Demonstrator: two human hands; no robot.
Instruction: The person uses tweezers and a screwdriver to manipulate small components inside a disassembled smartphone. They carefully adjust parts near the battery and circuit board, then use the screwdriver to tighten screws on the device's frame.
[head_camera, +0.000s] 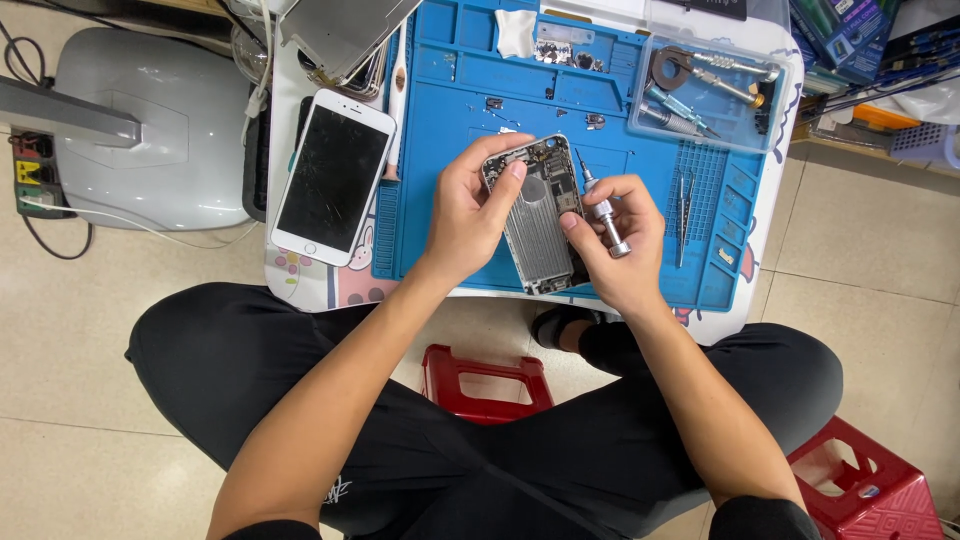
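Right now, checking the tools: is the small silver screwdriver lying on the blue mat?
No, the right hand holds the small silver screwdriver above the opened phone shell.

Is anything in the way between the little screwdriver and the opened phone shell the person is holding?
Nothing visible. The right hand holds the screwdriver with its tip right at the upper edge of the phone shell, which the left hand steadies above the blue mat.
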